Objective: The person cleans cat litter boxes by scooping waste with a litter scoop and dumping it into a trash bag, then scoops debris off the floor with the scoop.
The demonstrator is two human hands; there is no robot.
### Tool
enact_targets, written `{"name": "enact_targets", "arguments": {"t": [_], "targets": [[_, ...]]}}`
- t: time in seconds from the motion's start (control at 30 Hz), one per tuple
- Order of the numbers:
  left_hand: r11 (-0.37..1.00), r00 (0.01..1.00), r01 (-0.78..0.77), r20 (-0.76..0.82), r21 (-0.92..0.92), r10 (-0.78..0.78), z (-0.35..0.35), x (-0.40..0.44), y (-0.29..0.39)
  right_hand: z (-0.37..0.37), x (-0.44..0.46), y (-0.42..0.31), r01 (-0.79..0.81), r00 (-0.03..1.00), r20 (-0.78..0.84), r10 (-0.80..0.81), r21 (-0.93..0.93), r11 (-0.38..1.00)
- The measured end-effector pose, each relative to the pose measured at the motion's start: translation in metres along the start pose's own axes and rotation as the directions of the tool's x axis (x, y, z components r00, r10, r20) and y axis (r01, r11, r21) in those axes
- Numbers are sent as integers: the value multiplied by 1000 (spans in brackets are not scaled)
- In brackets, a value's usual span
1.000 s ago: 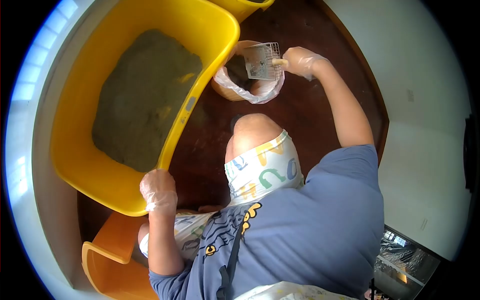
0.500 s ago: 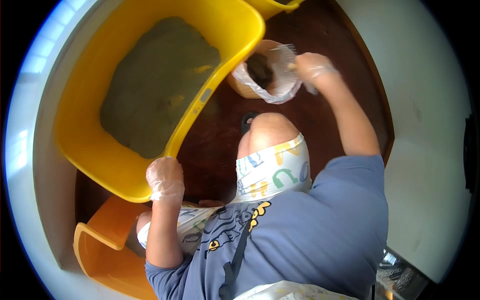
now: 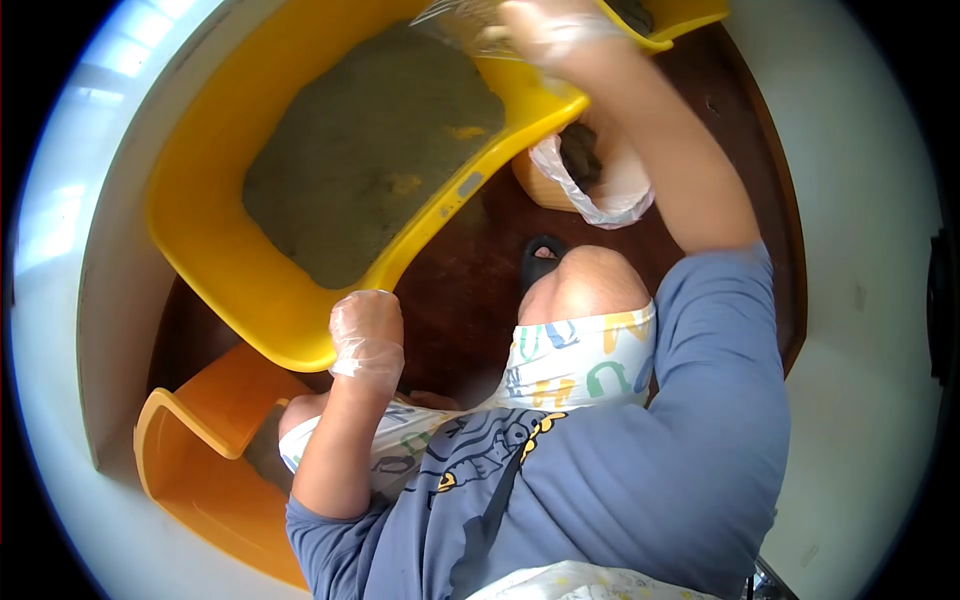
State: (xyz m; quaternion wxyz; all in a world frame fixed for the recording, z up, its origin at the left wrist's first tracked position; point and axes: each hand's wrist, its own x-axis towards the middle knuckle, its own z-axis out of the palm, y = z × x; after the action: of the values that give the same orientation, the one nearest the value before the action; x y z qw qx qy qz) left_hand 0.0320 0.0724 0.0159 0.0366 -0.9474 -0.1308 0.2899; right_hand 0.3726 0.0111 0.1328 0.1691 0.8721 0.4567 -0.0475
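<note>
My left hand [image 3: 366,328], in a clear plastic glove, is closed on the near rim of the yellow litter box [image 3: 215,290]. Grey litter [image 3: 370,150] covers the bottom of the box. At the top, my gloved right hand [image 3: 550,30] is closed on the handle of a wire scoop [image 3: 455,22], blurred by motion over the far side of the box. A bin with a white plastic liner [image 3: 615,200] stands to the right of the box, with dark clumps [image 3: 580,155] inside it.
An orange container [image 3: 215,480] is at the lower left, beside my leg. Part of another yellow container [image 3: 690,14] shows at the top. A pale wall [image 3: 850,290] runs along the right, and a dark-slippered foot [image 3: 543,255] rests on the brown floor [image 3: 450,270].
My right hand has moved the scoop from over the lined bin, up and left to above the litter box. My left hand still grips the rim. The whole view has shifted.
</note>
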Motion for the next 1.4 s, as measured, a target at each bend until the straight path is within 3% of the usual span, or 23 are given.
{"name": "enact_targets", "arguments": {"t": [0.03, 0.1, 0.17, 0.23, 0.4, 0.7, 0.83, 0.93, 1.03, 1.13, 1.23, 1.27, 1.4], "targets": [[1000, 1000, 6, -12, 9, -6, 0, 1, 0, 16, 35, -19, 131, 980, 179, -82, -281, 951], [999, 999, 19, -29, 28, -19, 6, 3, -1, 83, 92, -36, 231, 973, 80, -217, -301, 925], [1000, 998, 22, -56, 3, -21, 12, 4, -4, 150, 155, -56, 204, 976, -21, -218, -271, 941], [1000, 999, 11, -47, -24, -12, 12, 4, -4, 187, 177, -71, 302, 950, 5, -312, -264, 916], [1000, 999, 16, -40, -26, -17, 14, 1, -1, 203, 158, -108, 409, 909, 166, -383, -172, 896], [998, 1000, -3, -10, -64, 3, 13, 0, -1, 224, 70, -77, 588, 786, 370, -495, -204, 783], [999, 1000, -7, 0, -31, 7, 11, -1, -1, 218, 88, -43, 425, 904, 158, -397, -223, 878], [1000, 1000, -11, -25, -17, 11, 14, 0, 0, 192, 119, -26, 298, 949, 5, -316, -345, 890], [1000, 999, -15, -50, -16, 14, 19, -1, 0, 209, 172, -14, 228, 955, -109, -276, -325, 918], [1000, 998, -21, -55, -20, 20, 19, 0, -4, 213, 189, -30, 194, 980, -6, -200, -224, 955], [999, 999, -9, -37, -36, 8, 14, -2, -5, 203, 164, -56, 167, 962, 245, -120, -179, 970], [999, 1000, 1, -29, -44, -2, 13, -3, -5, 213, 167, -56, 121, 963, 252, -96, -89, 989], [999, 1000, -6, -21, -50, 5, 9, -6, -2, 160, 113, -48, 160, 905, 413, -107, -95, 982]]}}
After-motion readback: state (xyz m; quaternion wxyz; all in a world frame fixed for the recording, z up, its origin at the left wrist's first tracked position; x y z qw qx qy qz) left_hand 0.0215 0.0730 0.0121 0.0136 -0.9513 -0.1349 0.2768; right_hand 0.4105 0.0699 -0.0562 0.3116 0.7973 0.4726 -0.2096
